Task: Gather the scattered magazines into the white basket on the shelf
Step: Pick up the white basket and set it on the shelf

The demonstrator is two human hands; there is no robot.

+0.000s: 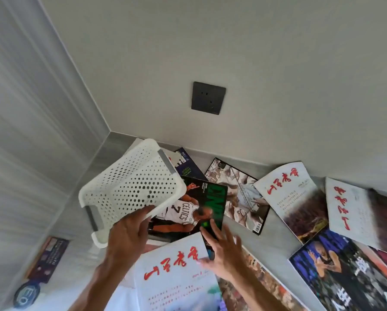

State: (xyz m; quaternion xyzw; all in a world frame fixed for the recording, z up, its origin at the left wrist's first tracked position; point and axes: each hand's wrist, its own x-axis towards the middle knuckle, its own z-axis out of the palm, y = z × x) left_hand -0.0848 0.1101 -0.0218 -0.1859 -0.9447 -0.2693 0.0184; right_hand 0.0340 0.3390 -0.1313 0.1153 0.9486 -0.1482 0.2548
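My left hand (127,232) grips the near rim of the white perforated basket (129,187), which is lifted and tilted over the back left of the grey shelf (275,234). My right hand (221,250) holds the lower edge of a green basketball magazine (192,209), thumb on its cover. Under that hand lies a white magazine with red characters (177,272). More magazines are scattered to the right: a pale art cover (239,194), two white ones with red script (289,194) (354,209) and a dark blue sports one (336,270).
A dark wall socket (208,98) sits on the grey wall above the shelf. A striped panel closes off the left side. Below the shelf at the lower left are a dark booklet (49,259) and a round blue object (26,292).
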